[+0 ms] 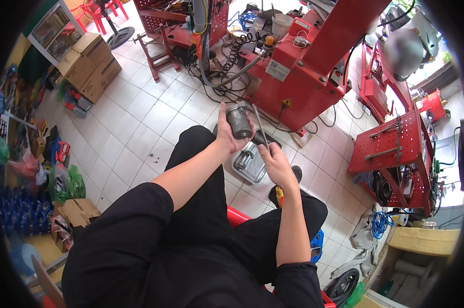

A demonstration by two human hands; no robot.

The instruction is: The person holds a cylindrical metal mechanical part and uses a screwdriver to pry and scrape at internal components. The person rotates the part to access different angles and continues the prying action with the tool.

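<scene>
My left hand (225, 134) cradles a grey cylindrical metal part (238, 123), like a small motor housing, with its fingers wrapped round it. My right hand (279, 165) grips a thin metal rod (258, 119) whose free end points up and away, just right of the cylinder and apart from it. What the rod's lower end looks like is hidden in the fist. On the floor below my hands lies a metal tray (253, 179) with metal parts (246, 157) in it, partly covered by my hands. A yellow-handled tool (279, 196) shows beside my right forearm.
A large red machine (293, 82) with hoses and cables stands ahead on the white tiles. To the right is a red perforated tool stand (381, 146). Cardboard boxes (91, 66) are stacked at the far left. A coiled blue hose (382, 225) lies at the right.
</scene>
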